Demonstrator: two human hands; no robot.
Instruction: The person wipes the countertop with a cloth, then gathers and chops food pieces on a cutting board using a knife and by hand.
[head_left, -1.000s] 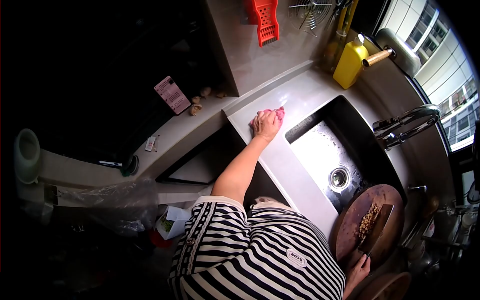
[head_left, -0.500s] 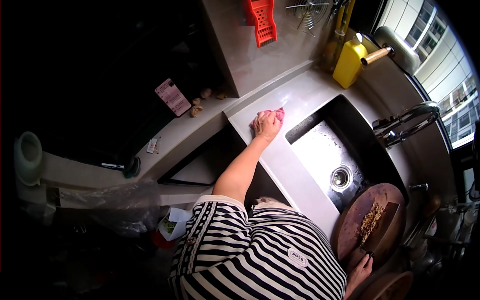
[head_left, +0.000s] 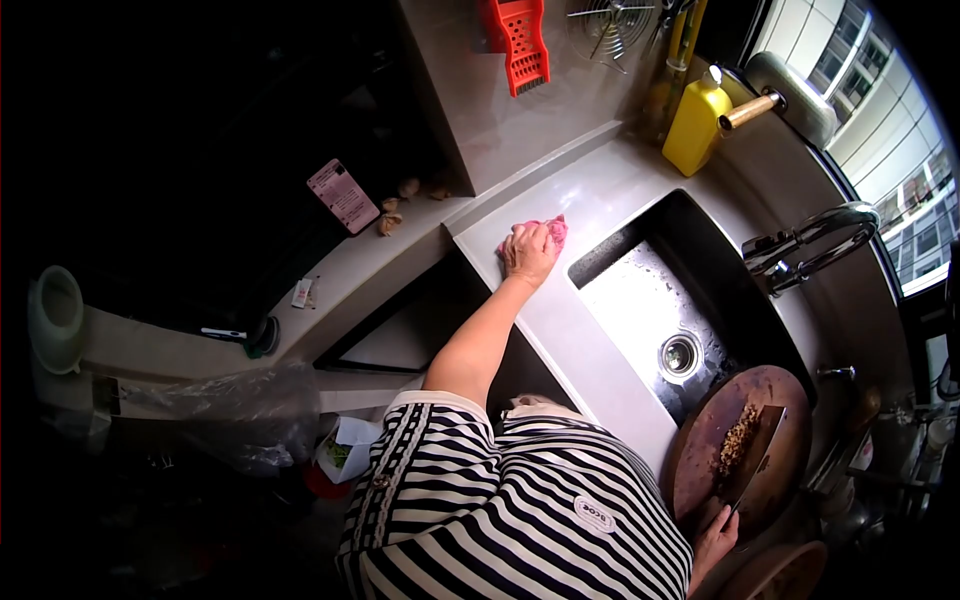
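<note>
My left hand (head_left: 530, 254) is closed over a crumpled pink cloth (head_left: 556, 229), pressing it on the pale countertop (head_left: 598, 365) beside the sink. At the lower right, my right hand (head_left: 714, 538) grips the handle of a cleaver (head_left: 762, 446). Its blade stands tilted over a round wooden cutting board (head_left: 693, 455), alongside a heap of finely chopped brownish food (head_left: 737, 440). What the food is I cannot make out. The board lies across the near right end of the sink (head_left: 640, 305).
A chrome faucet (head_left: 825, 232) rises behind the sink. A yellow bottle (head_left: 697, 128) stands in the far corner. A red grater (head_left: 524, 45) hangs on the wall. Garlic bulbs (head_left: 390, 222) and a pink card (head_left: 343, 197) lie to the left.
The cleaver blade has turned from lying flatter to a more upright tilt, and my right hand has shifted slightly left. My left hand stays on the cloth in nearly the same place.
</note>
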